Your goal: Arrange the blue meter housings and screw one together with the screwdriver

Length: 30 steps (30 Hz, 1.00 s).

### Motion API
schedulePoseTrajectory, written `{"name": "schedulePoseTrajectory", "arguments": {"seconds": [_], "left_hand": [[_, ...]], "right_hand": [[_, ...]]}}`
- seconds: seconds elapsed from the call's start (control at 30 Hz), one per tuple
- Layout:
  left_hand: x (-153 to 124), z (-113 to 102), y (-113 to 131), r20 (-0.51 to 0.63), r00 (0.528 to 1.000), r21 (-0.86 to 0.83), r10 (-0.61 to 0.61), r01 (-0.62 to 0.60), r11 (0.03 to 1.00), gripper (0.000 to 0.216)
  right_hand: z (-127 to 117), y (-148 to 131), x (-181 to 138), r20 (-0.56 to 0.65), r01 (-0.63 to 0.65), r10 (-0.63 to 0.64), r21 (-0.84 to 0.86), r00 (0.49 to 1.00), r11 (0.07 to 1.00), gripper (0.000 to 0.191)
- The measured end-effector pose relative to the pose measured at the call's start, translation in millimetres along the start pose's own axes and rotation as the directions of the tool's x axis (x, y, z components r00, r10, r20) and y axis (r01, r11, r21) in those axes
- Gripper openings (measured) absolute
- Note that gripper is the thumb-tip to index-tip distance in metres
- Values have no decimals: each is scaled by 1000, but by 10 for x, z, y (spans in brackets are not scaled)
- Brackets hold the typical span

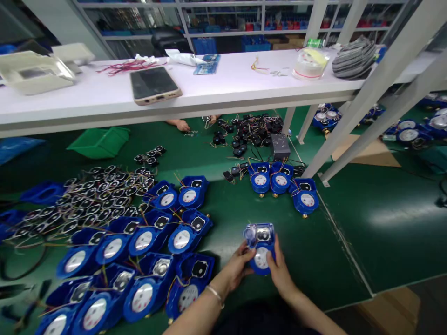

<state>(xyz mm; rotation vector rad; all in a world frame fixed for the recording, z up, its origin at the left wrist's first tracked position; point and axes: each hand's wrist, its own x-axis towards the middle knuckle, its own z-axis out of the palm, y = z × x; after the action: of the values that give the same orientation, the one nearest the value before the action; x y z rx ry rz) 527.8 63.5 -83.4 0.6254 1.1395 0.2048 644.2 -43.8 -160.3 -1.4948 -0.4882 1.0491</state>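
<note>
Both my hands hold one blue water meter [260,245] with a white dial and a clear lid over its top compartment, just above the green mat. My left hand [236,266] grips its left side; a thin bracelet circles that wrist. My right hand [278,272] grips its right side, thumb by the dial. To the left lie several open blue meters [153,260] with wires. Three more blue meters [281,182] stand farther back.
Small black modules with wires [91,197] are spread at left, more black modules [249,132] at the back near another person's hand [181,124]. A green bin [99,142], a white shelf [223,88] with a phone [153,84], and slanted white frame posts [363,100] at right.
</note>
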Motion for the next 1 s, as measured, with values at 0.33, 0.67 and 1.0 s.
{"name": "schedulePoseTrajectory", "arguments": {"seconds": [0.33,0.67,1.0], "left_hand": [[899,777,398,129,992,-62,-5,13,998,38],[1090,785,413,168,983,-55,80,-72,996,58],[1158,829,506,208,978,9,11,-14,1000,62]], "right_hand": [[-691,-379,918,-114,-20,33,113,993,993,52],[-574,-336,905,-226,3,66,291,972,957,53],[-618,-433,960,-247,-4,86,316,965,949,51]]}}
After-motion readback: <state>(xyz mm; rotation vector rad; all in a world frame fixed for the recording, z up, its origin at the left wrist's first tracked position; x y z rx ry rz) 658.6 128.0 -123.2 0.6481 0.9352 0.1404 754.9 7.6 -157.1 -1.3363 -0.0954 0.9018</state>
